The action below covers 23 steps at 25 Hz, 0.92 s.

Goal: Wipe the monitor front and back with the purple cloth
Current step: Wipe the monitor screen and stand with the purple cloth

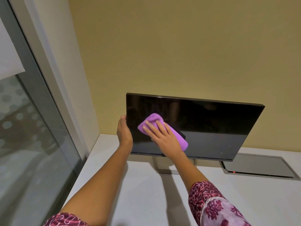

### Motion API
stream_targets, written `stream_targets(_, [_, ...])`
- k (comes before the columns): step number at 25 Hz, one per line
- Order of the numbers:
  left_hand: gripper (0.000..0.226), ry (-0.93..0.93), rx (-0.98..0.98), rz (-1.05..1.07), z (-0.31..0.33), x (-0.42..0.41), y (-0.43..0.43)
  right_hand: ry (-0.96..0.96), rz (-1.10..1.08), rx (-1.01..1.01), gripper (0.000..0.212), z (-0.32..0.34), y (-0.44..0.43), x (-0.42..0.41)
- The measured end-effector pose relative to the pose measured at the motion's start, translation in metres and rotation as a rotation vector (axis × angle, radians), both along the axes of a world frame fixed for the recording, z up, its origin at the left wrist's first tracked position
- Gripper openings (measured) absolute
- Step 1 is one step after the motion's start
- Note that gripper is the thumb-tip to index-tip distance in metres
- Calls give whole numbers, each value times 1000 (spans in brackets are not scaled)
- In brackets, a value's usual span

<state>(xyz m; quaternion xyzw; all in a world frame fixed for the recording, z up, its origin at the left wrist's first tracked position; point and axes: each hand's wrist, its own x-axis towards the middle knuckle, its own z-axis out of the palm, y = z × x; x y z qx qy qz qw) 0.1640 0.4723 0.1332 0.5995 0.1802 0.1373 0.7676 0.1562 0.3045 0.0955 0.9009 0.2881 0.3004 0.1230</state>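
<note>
the monitor [203, 128] stands on the table [130, 185], screen toward the person, long axis left to right. the left hand [123, 131] grips its left edge (thumb in front). the right hand [164, 137] presses the purple cloth [153, 117], lying diagonally, on the screen's left part with flat fingers [150, 128].

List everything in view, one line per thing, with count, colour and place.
monitor: one, black screen, dark, on the desk against the wall
purple cloth: one, purple, flat on the screen's left part
stand: one, grey, under the monitor
desk: one, white, foreground
hatch: one, grey, set in the desk at right, small red light
wall: one, yellow, behind
window: one, grey frame, left
blind: one, white, top left
sleeves: two, maroon patterned, bottom
left hand: holds the monitor's left edge
right hand: presses the cloth on the screen, fingers straight
</note>
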Motion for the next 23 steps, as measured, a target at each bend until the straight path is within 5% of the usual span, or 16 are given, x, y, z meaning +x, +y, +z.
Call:
stream_targets(3, [39, 19, 9, 51, 5, -2, -5, 3, 31, -199, 90, -9, -30, -6])
stream_targets(7, [43, -8, 127, 122, 12, -7, -21, -114, -52, 153, 86, 35, -36, 0])
stream_targets(10, [47, -202, 492, 191, 28, 1, -28, -178, -20, 324, 80, 61, -23, 11])
stream_targets(16, [50, -414, 1111, 187, 56, 25, -32, -124, 69, 92, 85, 26, -44, 5])
stream_targets(21, [47, -479, 1367, 240, 52, 27, -44, -286, -291, 840, 67, 44, -90, 10])
stream_targets(23, [45, -542, 1393, 196, 55, 28, -55, -309, -338, 980, 64, 54, -87, 13])
